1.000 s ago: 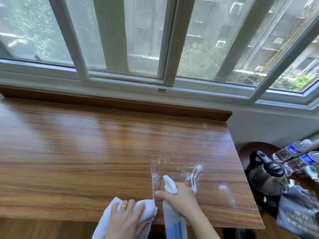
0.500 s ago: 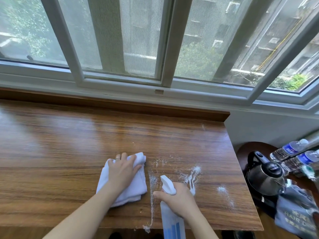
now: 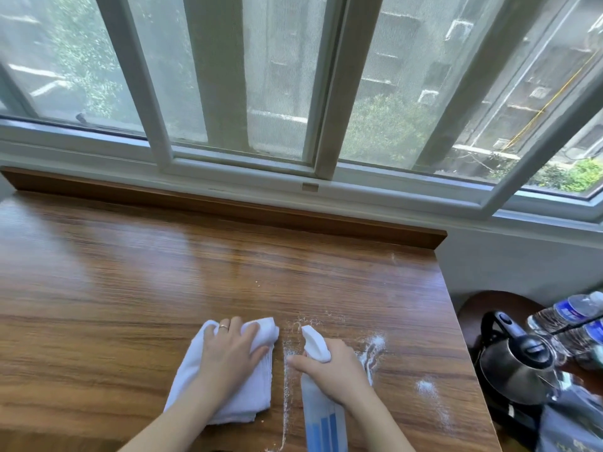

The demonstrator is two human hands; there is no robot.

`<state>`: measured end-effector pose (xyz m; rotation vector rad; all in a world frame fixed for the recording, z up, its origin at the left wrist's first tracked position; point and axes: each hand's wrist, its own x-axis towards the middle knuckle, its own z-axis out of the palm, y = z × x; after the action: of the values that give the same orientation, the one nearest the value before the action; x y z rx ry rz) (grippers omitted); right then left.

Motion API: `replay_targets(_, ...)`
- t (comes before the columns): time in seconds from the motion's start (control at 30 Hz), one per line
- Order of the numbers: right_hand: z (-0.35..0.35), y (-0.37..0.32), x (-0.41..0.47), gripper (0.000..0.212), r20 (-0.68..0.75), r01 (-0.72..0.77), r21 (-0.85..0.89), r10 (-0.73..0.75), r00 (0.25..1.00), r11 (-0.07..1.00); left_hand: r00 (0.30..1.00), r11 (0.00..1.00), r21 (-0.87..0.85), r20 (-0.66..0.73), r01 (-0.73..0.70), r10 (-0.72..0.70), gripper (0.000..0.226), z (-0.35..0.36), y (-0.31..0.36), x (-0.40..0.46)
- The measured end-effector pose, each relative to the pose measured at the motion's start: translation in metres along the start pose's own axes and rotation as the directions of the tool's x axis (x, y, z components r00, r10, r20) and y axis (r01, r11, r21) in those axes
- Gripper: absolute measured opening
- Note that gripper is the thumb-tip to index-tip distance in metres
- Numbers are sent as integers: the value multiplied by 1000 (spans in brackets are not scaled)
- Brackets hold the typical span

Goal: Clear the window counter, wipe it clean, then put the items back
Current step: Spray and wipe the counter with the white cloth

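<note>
Left hand (image 3: 228,350) spread flat on white cloth (image 3: 225,399) pressed to wooden worktop (image 3: 130,288), right hand (image 3: 332,370) curled around spray bottle (image 3: 321,415) just beside it, white foam streaks (image 3: 372,349) to the right, kettle (image 3: 518,367) off the worktop's end.

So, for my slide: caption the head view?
Left hand presses white cloth on wooden counter; right hand grips white spray bottle beside foam.

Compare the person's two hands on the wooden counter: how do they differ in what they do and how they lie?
The left hand lies flat, pressing a white cloth; the right hand curls round a spray bottle. The left wears a ring; none shows on the right. Both are over the counter's near edge.
</note>
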<state>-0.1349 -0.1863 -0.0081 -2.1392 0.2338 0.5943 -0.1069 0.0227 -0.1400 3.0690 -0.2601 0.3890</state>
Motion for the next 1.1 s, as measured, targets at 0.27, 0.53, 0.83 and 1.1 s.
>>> replay_targets(0.27, -5, -13, 20, 44, 93, 19, -5, -19, 995, 1000, 999, 997, -80, -29, 14, -16, 42, -2, 16, -71)
replay_targets(0.53, 4, -30, 33, 47, 109, 16, -14, -14, 994, 1000, 991, 991, -33, -10, 133, -134, 42, -1, -14, -24)
replay_targets(0.83, 10, -48, 45, 57, 9, -64, 50, 64, 998, 997, 952, 952, -46, 65, 304, -300, 68, 7, -90, 61)
replay_targets(1.1, 20, -57, 56, 55, -52, -108, 66, 112, 992, 992, 967, 965, -74, 57, 252, -249, 81, 20, -102, 91)
